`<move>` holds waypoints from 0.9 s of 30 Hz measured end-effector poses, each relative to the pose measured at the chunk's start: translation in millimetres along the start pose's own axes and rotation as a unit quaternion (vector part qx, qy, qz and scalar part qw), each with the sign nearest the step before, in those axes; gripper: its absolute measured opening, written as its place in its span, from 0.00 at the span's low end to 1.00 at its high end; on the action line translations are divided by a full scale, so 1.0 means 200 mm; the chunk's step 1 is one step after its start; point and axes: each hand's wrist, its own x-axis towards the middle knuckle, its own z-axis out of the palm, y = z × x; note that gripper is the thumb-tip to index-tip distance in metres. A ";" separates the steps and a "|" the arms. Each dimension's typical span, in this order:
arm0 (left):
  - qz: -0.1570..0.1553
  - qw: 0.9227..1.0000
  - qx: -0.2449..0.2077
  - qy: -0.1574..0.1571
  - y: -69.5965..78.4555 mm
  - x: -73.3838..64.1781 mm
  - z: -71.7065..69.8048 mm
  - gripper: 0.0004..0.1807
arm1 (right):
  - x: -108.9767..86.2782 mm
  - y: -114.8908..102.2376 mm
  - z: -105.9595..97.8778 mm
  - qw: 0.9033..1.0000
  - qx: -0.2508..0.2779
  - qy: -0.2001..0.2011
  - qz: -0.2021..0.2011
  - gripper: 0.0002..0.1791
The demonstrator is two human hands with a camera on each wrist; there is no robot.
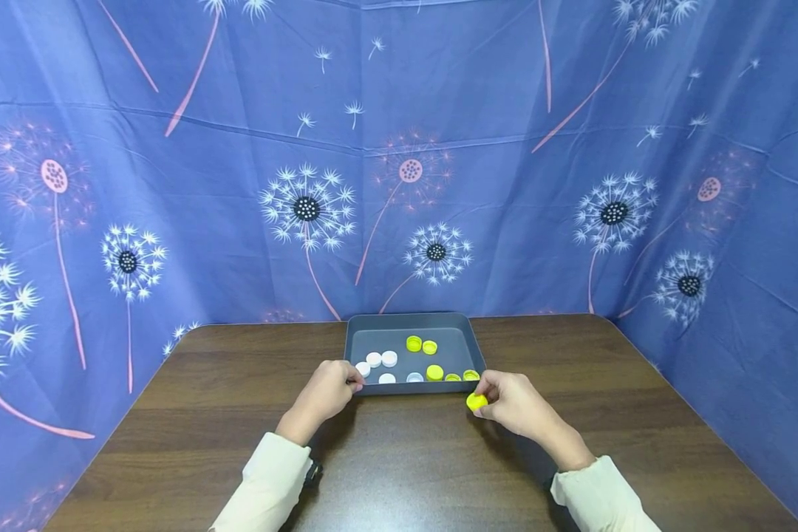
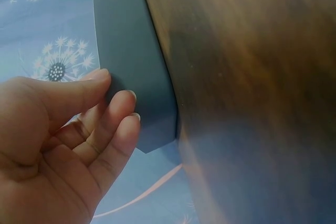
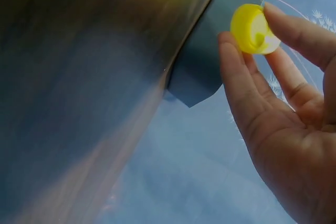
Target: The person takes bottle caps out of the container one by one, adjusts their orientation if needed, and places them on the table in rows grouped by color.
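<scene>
The right hand [image 1: 515, 405] pinches one yellow cap [image 1: 476, 401] by its edge between thumb and fingertips, just outside the near-right corner of the gray tray [image 1: 372, 336]; this fingertip grip probably suits so small a part. The left hand [image 1: 326, 388] is closed lightly on the tray's near-left corner, presumably to steady it. The tray stands on the wooden table [image 1: 399, 458]. Within its walls, which likely keep parts from straying, white caps [image 1: 389, 358] lie toward the left and other yellow caps [image 1: 434, 373] toward the right, apparently grouped by color.
</scene>
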 end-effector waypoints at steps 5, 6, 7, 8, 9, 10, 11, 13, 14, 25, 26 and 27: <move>0.004 1.000 0.005 0.006 -0.01 0.00 0.00 0.06 | 0.00 0.02 0.00 1.000 -0.008 -0.015 -0.004 0.14; 0.004 1.000 0.005 0.008 -0.01 0.00 0.00 0.06 | 0.00 0.02 0.00 1.000 -0.009 -0.018 -0.005 0.14; 0.006 1.000 0.006 0.009 -0.01 0.01 0.00 0.06 | 0.00 0.03 0.00 1.000 -0.009 -0.021 -0.004 0.14; 0.009 1.000 0.007 0.010 -0.01 0.01 0.00 0.06 | 0.01 0.03 0.00 1.000 -0.010 -0.023 -0.004 0.15; 0.010 1.000 0.009 0.011 -0.01 0.01 0.00 0.06 | 0.01 0.03 0.00 1.000 -0.009 -0.025 -0.005 0.15; 0.008 1.000 0.009 0.011 0.00 0.01 -0.01 0.06 | 0.01 0.03 0.00 1.000 -0.008 -0.029 -0.008 0.15; 0.009 1.000 0.010 0.010 0.00 0.01 -0.01 0.06 | 0.01 0.03 0.00 0.999 -0.008 -0.031 -0.010 0.15; 0.011 1.000 0.013 0.010 0.00 0.02 -0.01 0.06 | 0.01 0.03 0.00 0.999 -0.009 -0.033 -0.014 0.15; 0.012 1.000 0.013 0.009 0.00 0.02 -0.01 0.06 | 0.01 0.03 0.00 0.999 -0.009 -0.035 -0.015 0.15; 0.010 1.000 0.010 0.002 0.01 0.02 -0.01 0.05 | 0.02 0.05 0.00 0.997 -0.019 -0.070 -0.033 0.17; 0.011 1.000 0.010 0.001 0.01 0.01 -0.01 0.05 | 0.02 0.05 0.00 0.997 -0.025 -0.072 -0.034 0.17; 0.013 1.000 0.009 0.002 0.00 0.01 -0.01 0.05 | 0.02 0.05 -0.01 0.996 -0.033 -0.072 -0.037 0.18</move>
